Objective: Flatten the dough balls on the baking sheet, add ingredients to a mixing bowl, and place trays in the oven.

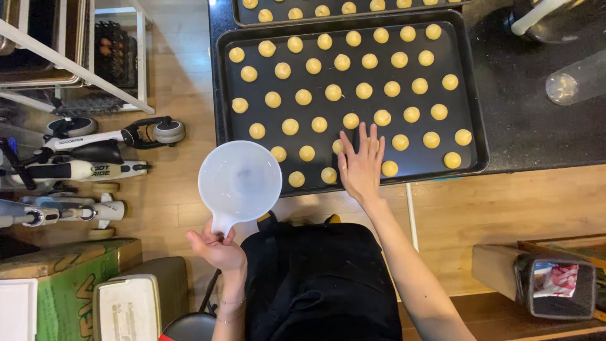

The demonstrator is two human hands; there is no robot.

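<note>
Head view, looking straight down. The left hand (216, 247) sits at lower centre-left of the frame, palm up, its fingers (203, 232) curled around the short handle of a translucent white plastic bowl (240, 179). The bowl hangs over the wooden floor (180, 57), its open mouth facing up, its handle pointing down the frame toward the wrist; it looks empty. Its upper right rim lies just beside the near left corner of the dark baking tray (472, 120), which rests on the black bench (536, 132).

The right hand (361, 165) lies flat at the tray's near edge, fingers (363, 136) spread and stretched toward the upper frame, holding nothing. It covers or touches one or two of the dough balls (352, 120) in the nearest rows; exact contact is hidden under the palm. The balls are small, round and pale yellow, set in staggered rows across the whole tray, each apart from its neighbours. This hand is the nearer to them; the bowl stays to their left, off the tray.

A second tray (235, 12) with similar balls shows at the top edge. A clear cup (571, 83) lies on the bench at upper right. Scooters (95, 151) stand at left, and cardboard boxes (69, 284) fill the lower left.
</note>
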